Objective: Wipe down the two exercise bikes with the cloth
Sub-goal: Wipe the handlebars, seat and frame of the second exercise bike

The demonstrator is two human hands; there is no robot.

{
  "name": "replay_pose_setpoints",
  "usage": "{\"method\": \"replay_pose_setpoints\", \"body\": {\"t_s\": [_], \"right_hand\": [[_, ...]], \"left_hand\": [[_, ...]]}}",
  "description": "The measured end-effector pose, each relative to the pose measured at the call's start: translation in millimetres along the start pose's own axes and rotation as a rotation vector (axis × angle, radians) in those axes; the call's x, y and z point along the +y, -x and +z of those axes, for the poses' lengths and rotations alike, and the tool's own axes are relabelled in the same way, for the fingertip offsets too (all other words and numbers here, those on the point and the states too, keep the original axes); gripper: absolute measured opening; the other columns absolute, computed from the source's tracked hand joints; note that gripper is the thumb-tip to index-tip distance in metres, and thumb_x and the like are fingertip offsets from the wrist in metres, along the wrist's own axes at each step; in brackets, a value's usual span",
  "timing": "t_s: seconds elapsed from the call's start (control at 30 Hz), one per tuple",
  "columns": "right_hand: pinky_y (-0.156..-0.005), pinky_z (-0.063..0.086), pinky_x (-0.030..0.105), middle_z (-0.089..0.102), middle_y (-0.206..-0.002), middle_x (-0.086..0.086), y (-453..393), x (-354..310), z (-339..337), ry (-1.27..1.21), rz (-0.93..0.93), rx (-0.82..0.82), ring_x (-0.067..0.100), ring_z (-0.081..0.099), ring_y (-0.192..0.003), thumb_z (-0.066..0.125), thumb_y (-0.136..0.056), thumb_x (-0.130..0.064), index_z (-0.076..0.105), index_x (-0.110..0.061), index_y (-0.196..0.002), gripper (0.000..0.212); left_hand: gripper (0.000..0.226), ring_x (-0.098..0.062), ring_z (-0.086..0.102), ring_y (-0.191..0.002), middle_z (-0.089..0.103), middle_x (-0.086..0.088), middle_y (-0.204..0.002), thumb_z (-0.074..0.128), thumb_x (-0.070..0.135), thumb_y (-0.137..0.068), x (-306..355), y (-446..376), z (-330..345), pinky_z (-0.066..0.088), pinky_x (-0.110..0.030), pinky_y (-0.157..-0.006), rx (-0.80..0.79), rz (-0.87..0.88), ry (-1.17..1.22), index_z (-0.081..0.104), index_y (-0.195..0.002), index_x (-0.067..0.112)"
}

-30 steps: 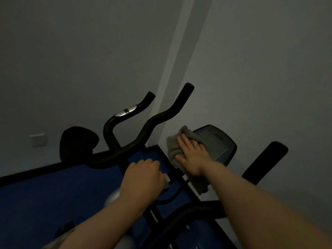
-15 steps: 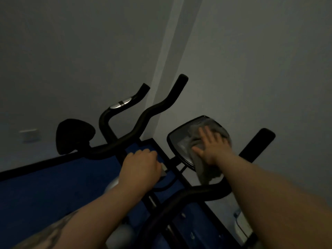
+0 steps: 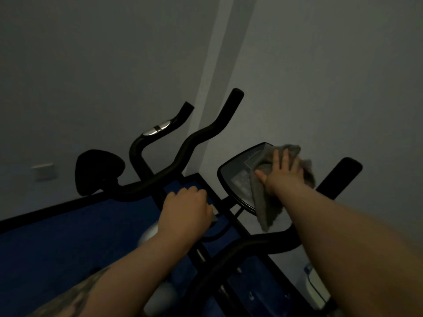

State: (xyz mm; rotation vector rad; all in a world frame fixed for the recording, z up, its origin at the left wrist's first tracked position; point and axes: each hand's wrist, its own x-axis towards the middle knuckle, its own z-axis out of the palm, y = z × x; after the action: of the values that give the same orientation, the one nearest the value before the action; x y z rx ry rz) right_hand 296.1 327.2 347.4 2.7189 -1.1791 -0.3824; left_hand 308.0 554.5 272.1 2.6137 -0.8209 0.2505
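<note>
The room is dim. My right hand (image 3: 281, 172) lies flat with fingers spread on a grey cloth (image 3: 265, 202), pressing it onto the right part of the near bike's black console (image 3: 235, 175). The cloth's lower end hangs off the console edge. My left hand (image 3: 186, 209) is curled round a small pale part at the bike's centre post, below the handlebars. The near bike's handlebar (image 3: 263, 243) curves under my right forearm. A second bike's black handlebars (image 3: 199, 136) and a dark rounded pad (image 3: 98, 170) stand just beyond, to the left.
Grey walls meet in a corner right behind the bikes. A blue floor mat (image 3: 57, 239) with a black border lies under them. A pale wall socket (image 3: 43, 171) sits low on the left. A white object (image 3: 315, 287) rests on the floor at the lower right.
My right hand has slid the cloth across the console from its left side to its right and upper part. My left hand has kept its grip in place.
</note>
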Motion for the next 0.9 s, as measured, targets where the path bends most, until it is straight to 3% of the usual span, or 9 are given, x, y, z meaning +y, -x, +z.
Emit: {"method": "replay_pose_setpoints", "body": {"t_s": [0.13, 0.27, 0.37, 0.5, 0.63, 0.7, 0.77, 0.83, 0.9], "right_hand": [[-0.116, -0.011, 0.049, -0.03, -0.155, 0.013, 1, -37, 3, -0.047, -0.038, 0.059, 0.038, -0.022, -0.143, 0.02, -0.092, -0.07, -0.029, -0.013, -0.147, 0.092], [-0.118, -0.007, 0.05, -0.035, -0.153, 0.007, 13, -10, 15, 0.17, -0.337, -0.03, 0.032, -0.026, -0.143, 0.021, -0.093, -0.068, -0.031, -0.02, -0.145, 0.088], [-0.119, -0.002, 0.051, -0.032, -0.155, 0.003, 3, 7, 0, 0.173, -0.3, -0.05, 0.03, -0.025, -0.144, 0.021, -0.092, -0.069, -0.029, -0.025, -0.146, 0.086], [-0.118, -0.01, 0.049, -0.028, -0.157, 0.009, -13, -35, 5, 0.024, -0.236, 0.134, 0.034, -0.021, -0.145, 0.017, -0.095, -0.066, -0.022, -0.021, -0.15, 0.082], [-0.117, -0.01, 0.046, -0.018, -0.16, 0.004, -2, -54, 26, -0.01, -0.506, 0.213, 0.028, -0.016, -0.147, 0.017, -0.102, -0.051, -0.005, -0.03, -0.154, 0.06], [-0.118, -0.005, 0.043, -0.009, -0.161, -0.001, 7, -50, 36, 0.02, -0.702, 0.157, 0.024, -0.01, -0.148, 0.024, -0.104, -0.041, 0.012, -0.03, -0.154, 0.052], [-0.118, 0.004, 0.041, 0.01, -0.162, -0.001, 19, -48, 30, -0.073, -0.781, -0.002, 0.023, 0.003, -0.149, 0.029, -0.105, -0.035, 0.034, -0.022, -0.148, 0.045], [-0.114, 0.026, 0.041, 0.042, -0.145, 0.007, 40, -50, 11, -0.388, -0.7, -0.207, 0.029, 0.035, -0.138, 0.031, -0.105, -0.036, 0.046, -0.016, -0.139, 0.042], [-0.107, 0.04, 0.045, 0.054, -0.131, 0.009, 75, -58, -4, -0.755, -0.579, -0.406, 0.03, 0.052, -0.12, 0.032, -0.104, -0.041, 0.049, -0.019, -0.134, 0.042]], "left_hand": [[0.023, -0.013, 0.053, -0.085, 0.059, 0.005, -0.095, 0.038, 0.031, -0.098, -4, 2, -1, 0.029, -0.027, -0.069, 0.01, 0.006, 0.043, 0.059, -0.097, 0.021], [0.023, -0.013, 0.054, -0.087, 0.06, 0.005, -0.096, 0.039, 0.031, -0.098, -5, 2, -1, 0.03, -0.027, -0.069, 0.019, 0.006, 0.054, 0.06, -0.099, 0.022], [0.023, -0.013, 0.054, -0.089, 0.059, 0.005, -0.098, 0.038, 0.031, -0.098, -2, 3, 0, 0.028, -0.027, -0.07, 0.026, 0.012, 0.045, 0.059, -0.099, 0.022], [0.022, -0.014, 0.054, -0.09, 0.059, 0.005, -0.098, 0.038, 0.029, -0.099, -3, 2, 1, 0.029, -0.027, -0.072, 0.05, 0.007, 0.044, 0.058, -0.098, 0.021], [0.021, -0.015, 0.055, -0.085, 0.06, 0.003, -0.095, 0.039, 0.024, -0.097, -4, 2, -1, 0.039, -0.029, -0.072, 0.053, -0.028, 0.123, 0.06, -0.097, 0.019], [0.022, -0.016, 0.056, -0.085, 0.061, 0.002, -0.096, 0.039, 0.02, -0.097, -3, 1, -4, 0.043, -0.031, -0.074, 0.062, -0.073, 0.186, 0.061, -0.098, 0.017], [0.023, -0.018, 0.057, -0.086, 0.063, -0.002, -0.097, 0.04, 0.015, -0.097, -2, 1, -10, 0.048, -0.037, -0.076, 0.07, -0.142, 0.311, 0.063, -0.099, 0.013], [0.024, -0.019, 0.059, -0.083, 0.063, -0.003, -0.096, 0.04, 0.01, -0.095, -1, 5, -18, 0.051, -0.04, -0.074, 0.121, -0.22, 0.486, 0.064, -0.098, 0.01], [0.024, -0.014, 0.056, -0.081, 0.06, 0.002, -0.093, 0.04, 0.005, -0.094, -3, 12, -24, 0.047, -0.031, -0.069, 0.212, -0.257, 0.623, 0.064, -0.093, 0.012]]}}
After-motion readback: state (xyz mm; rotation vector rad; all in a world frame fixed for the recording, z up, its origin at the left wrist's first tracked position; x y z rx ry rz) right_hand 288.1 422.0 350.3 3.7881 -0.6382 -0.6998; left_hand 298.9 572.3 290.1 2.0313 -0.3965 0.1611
